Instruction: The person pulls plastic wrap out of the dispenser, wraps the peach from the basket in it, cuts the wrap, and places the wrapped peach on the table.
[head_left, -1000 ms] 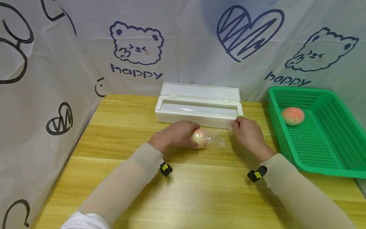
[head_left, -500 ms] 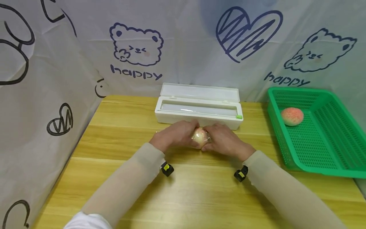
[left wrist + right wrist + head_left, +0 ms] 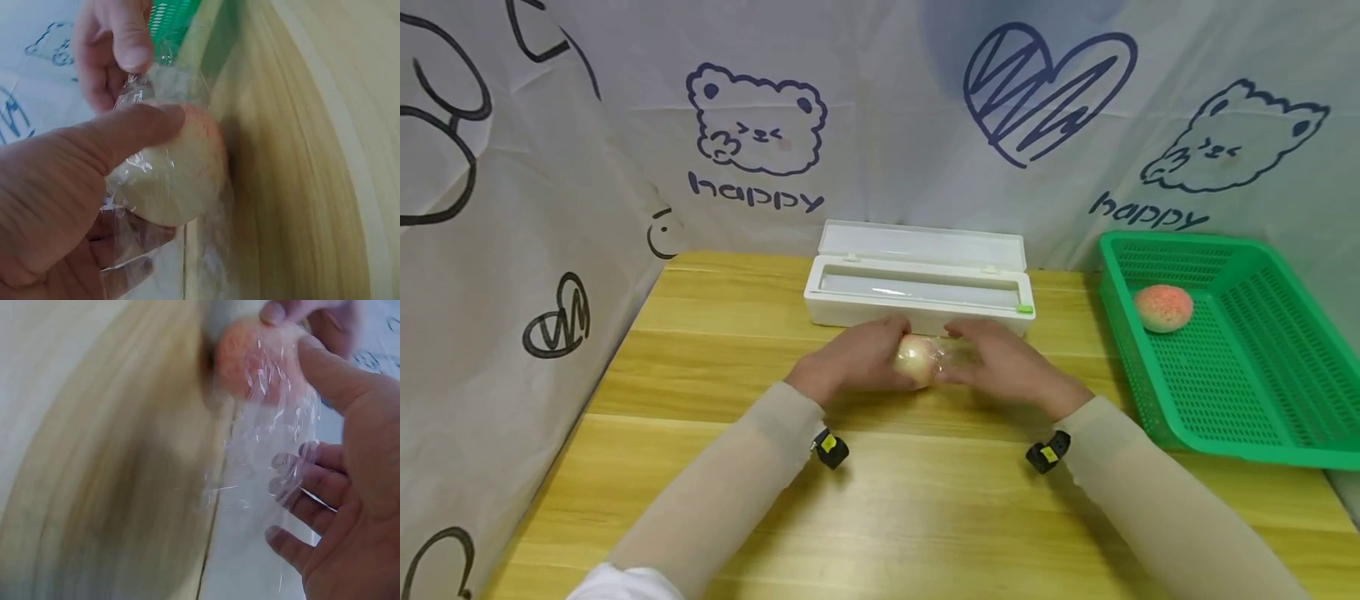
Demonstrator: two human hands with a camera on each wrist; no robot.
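Right hand (image 3: 1007,362) just shifted: half a sec ago it was right up against the pale yellow, pink-blushed round peach (image 3: 915,358), now it's a bit off to the right w/ a stretch of clear, shiny plastic film (image 3: 256,469) between palm and fruit. A sec ago it was way over by the small green slider (image 3: 1024,309) on the long white plastic box (image 3: 865,312). IMO that means the film is round the body of the peach but the right-hand end is still loose, so that side isn't neatly wrapped rn.

Grip check: left hand (image 3: 857,354) has hold of the peach thru the film, thumb pressed on top, fingers curled round the far side, no real gap. Right hand's fingers are loosely spread, a wide gap b/w them and the thumb, fingertips touching the film; doesn't look like a firm pinch tbh.

Peach is low over the light wood table (image 3: 925,517), just in front of the box; can't tell if it's actually resting on the wood. Box lid's up, pale roll (image 3: 917,292) inside. Other pink peach (image 3: 1163,308) is in the green plastic mesh basket (image 3: 1262,455), far right, btw.
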